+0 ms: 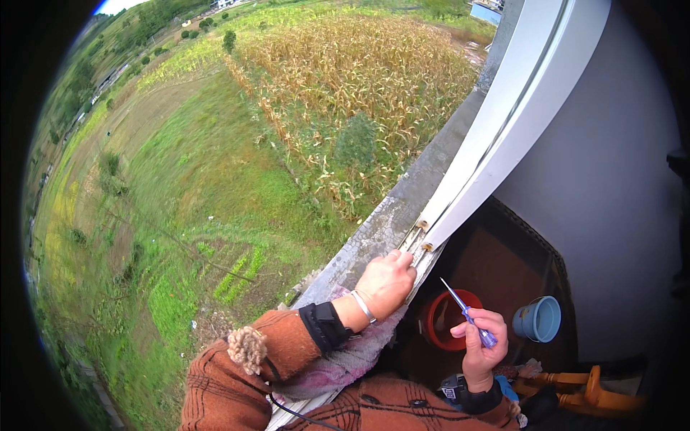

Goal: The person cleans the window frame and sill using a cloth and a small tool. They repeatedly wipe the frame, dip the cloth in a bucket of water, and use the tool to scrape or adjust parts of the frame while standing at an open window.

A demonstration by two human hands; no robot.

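Note:
My left hand [387, 283], with a silver bracelet at the wrist, rests on the white sliding-window track [426, 257]. Its fingers are bent down into the track and their tips are hidden, so I cannot see whether they pinch anything. My right hand [485, 345] holds a screwdriver [458, 299] by its translucent blue-purple handle, the thin metal shaft pointing up and left, apart from the track. Beyond my left fingers, the white window frame [517, 124] meets the track, with brownish tufts at its lower ends. Beneath my left forearm a grey and pink cloth [345, 362] drapes over the sill.
A cracked concrete ledge [372, 237] runs outside the track, high above grass and a dry cornfield [356, 70]. Indoors, a red basin [474, 297] and a light-blue bucket [547, 319] stand on the dark floor. Wooden furniture [593, 385] sits at lower right.

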